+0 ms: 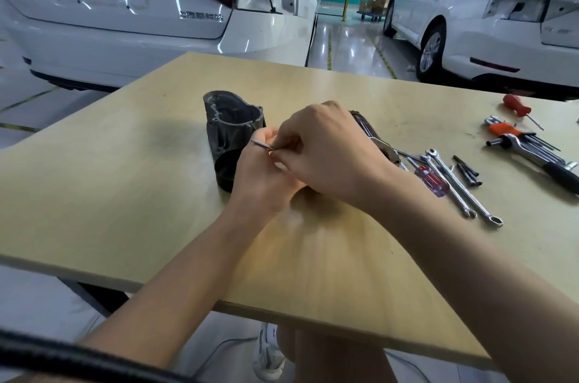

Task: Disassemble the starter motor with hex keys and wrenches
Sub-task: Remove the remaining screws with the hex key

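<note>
Setting: a pale wooden table [125,194] in a car workshop, seen from the person's own head height, looking forward and down.
Left hand [263,175]: near the middle of the table, fingers curled upward and pinching a thin metal pin [262,145] whose tip pokes out toward 10 o'clock.
Right hand [332,150]: laid over the left hand from 3 o'clock, fingers bent down and pinching the same pin; what lies under the two palms is hidden.
Starter motor housing [230,128]: a dark grey cast part with a black round cup at its near end, on the table just beside the left hand at 10 o'clock.
Second motor part [365,125]: a dark cylinder, mostly hidden behind the right hand at 2 o'clock.
Wrenches [460,185]: two slim shiny spanners lying side by side at 3 o'clock of the hands.
Red screwdriver [432,182]: clear red handle, touching the wrenches on their left.
Black bolts [466,169]: a few, just right of the wrenches.
Hex key set [513,133]: in an orange holder at the far right edge, beside a ratchet handle [539,160].
Background: two white cars [156,22], at 11 and 1 o'clock beyond the table.
</note>
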Tool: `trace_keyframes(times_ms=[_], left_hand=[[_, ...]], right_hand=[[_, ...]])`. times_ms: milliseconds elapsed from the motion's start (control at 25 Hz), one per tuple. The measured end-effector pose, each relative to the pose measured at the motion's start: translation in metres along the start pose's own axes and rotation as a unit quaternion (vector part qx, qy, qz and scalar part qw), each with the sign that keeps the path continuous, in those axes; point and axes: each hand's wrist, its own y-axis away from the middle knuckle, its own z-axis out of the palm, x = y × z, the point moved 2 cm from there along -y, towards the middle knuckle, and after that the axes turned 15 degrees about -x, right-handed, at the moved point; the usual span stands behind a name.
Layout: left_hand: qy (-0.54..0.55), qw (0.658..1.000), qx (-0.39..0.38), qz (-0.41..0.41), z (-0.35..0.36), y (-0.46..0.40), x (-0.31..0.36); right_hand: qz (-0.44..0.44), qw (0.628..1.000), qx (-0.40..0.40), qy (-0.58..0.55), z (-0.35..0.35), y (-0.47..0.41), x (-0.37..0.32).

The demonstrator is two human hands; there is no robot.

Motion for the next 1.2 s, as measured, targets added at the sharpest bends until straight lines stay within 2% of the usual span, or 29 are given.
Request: trace_keyframes(times_ms=[40,120,200,280,360,440,640,1200], left_hand=[[0.003,1.0,-0.003,-0.006,0.0,0.0,-0.001],[-0.001,1.0,-0.004,-0.017,0.0,0.002,-0.002],[-0.021,1.0,-0.005,-0.006,0.001,0.004,-0.003],[-0.048,0.999,-0.009,0.01,0.004,0.005,-0.003],[-0.063,0.998,-0.005,0.02,0.007,0.004,-0.003],[-0.074,0.997,0.006,0.024,0.007,0.004,-0.003],[-0.088,0.996,0.011,0.026,0.006,0.004,-0.002],[-0.102,0.994,0.016,0.03,0.007,0.003,-0.002]], right_hand=[[0.006,0.999,0.017,-0.032,0.0,0.003,0.003],[0.035,0.974,0.107,-0.196,-0.007,0.015,0.017],[0.059,0.891,0.198,-0.405,-0.014,0.034,0.04],[0.087,0.811,0.236,-0.528,-0.014,0.056,0.059],[0.109,0.761,0.24,-0.593,-0.008,0.074,0.07],[0.135,0.73,0.233,-0.628,0.0,0.083,0.075],[0.198,0.747,0.225,-0.594,0.004,0.084,0.078],[0.205,0.758,0.218,-0.58,0.008,0.082,0.073]])
